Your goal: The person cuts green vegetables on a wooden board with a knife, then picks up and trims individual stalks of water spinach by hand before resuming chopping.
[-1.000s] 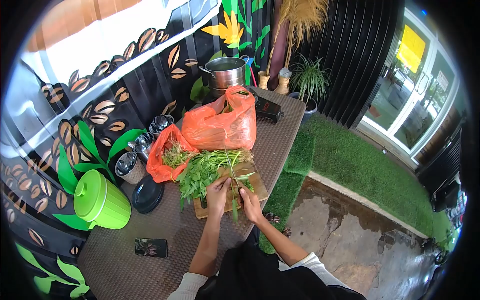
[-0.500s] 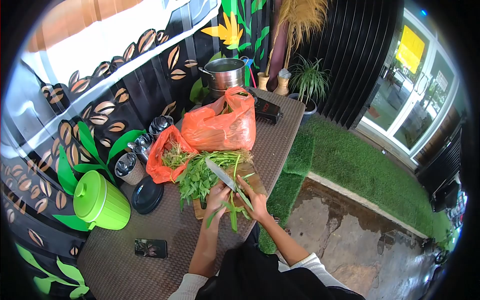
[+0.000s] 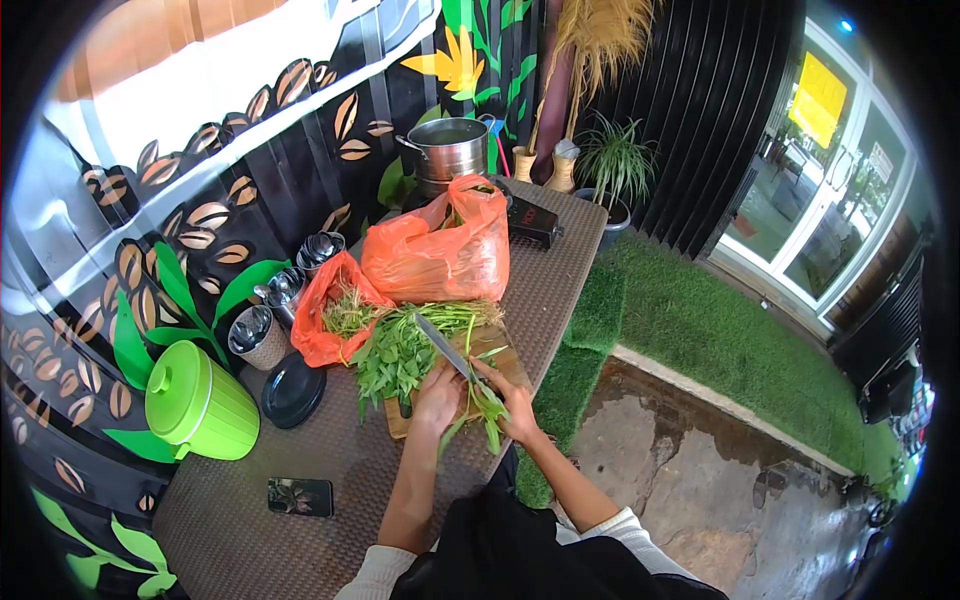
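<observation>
A kitchen knife (image 3: 441, 340) points up and to the left over the leafy greens, its blade bare and its handle end running into my right hand (image 3: 517, 410). My right hand's fingers are closed around that end, and leafy stems (image 3: 489, 412) show beside them. Close by, my left hand (image 3: 437, 398) is closed at the stems next to the blade; its fingertips are partly hidden. Under both hands lies a wooden cutting board (image 3: 515, 368). A heap of leafy greens (image 3: 390, 362) covers the board's left side, with roots and stems toward the back.
Behind the board stands a full orange plastic bag (image 3: 435, 255), with a smaller orange bag (image 3: 318, 335) at its left. A steel pot (image 3: 450, 155), black stove (image 3: 533, 220), utensil holders (image 3: 258, 338), black lids (image 3: 293, 390), green cooler (image 3: 205, 405) and phone (image 3: 300, 497) share the table (image 3: 350, 560).
Both hands have shifted slightly and the knife has turned a little. The stems hanging below my right hand have moved right and bunched closer to it.
</observation>
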Tool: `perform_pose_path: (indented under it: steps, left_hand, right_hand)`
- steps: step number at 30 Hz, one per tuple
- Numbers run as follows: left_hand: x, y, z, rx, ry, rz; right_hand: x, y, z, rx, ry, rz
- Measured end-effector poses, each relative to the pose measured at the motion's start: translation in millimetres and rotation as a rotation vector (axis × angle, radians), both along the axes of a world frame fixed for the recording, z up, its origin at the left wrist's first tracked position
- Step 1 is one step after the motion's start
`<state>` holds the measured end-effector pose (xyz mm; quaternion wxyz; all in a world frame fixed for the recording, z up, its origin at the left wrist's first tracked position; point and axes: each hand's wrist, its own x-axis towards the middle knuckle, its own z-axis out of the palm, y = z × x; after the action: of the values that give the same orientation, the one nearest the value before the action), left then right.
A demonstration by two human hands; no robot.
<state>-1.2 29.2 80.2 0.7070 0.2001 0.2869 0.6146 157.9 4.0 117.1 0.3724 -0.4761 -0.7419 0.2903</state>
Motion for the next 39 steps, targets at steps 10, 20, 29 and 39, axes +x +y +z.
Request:
perform_pose_path:
  steps: [10, 20, 29, 39]
  left_hand:
    - [0.2, 0.3, -5.5, 0.036, 0.046, 0.005]
    - [-2.0, -3.8, -5.5, 0.02, 0.149, 0.171]
    - [-21.5, 2.3, -24.2, -0.031, 0.068, 0.323]
    - [-30.1, -10.2, -9.1, -0.099, 0.36, 0.357]
  right_hand:
    - [-17.3, -4.0, -15.2, 0.013, 0.264, 0.012]
    - [-36.8, -6.4, -6.1, -0.053, 0.228, -0.081]
    - [-31.7, 31.8, -18.1, -0.422, 0.598, 0.005]
    - [-31.9, 74.3, -33.9, -1.064, 0.496, 0.124]
